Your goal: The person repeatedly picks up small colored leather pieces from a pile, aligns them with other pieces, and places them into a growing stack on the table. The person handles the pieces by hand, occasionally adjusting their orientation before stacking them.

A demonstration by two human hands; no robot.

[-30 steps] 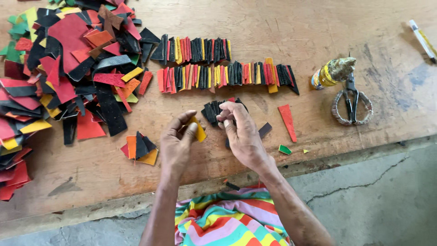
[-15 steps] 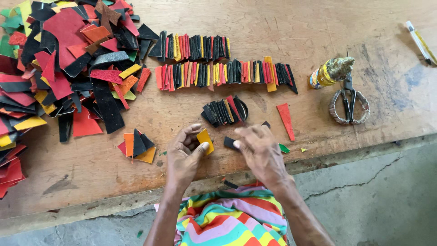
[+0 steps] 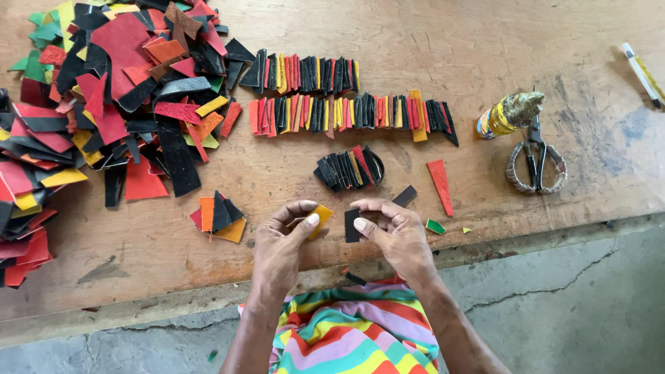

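My left hand (image 3: 284, 239) pinches a small yellow-orange leather piece (image 3: 321, 217) between thumb and fingers, near the wooden table's front edge. Just to its right, my right hand (image 3: 393, 234) holds a small black leather piece (image 3: 352, 225) upright. The two pieces are close but apart. Right behind my hands lies a short fanned stack of black, red and yellow pieces (image 3: 348, 168). Two longer rows of overlapping cut pieces (image 3: 350, 112) run across the table further back.
A big heap of red, black, yellow and green leather scraps (image 3: 90, 104) covers the left side. A small pile of orange and black pieces (image 3: 218, 217) lies left of my hands. A red sliver (image 3: 440, 185), scissors (image 3: 535, 159), a glue bottle (image 3: 506, 116) and a pen (image 3: 641, 66) lie right.
My hands have drawn back from the fanned stack toward the table's front edge. The right hand now shows a black piece; the left still holds the yellow-orange piece.
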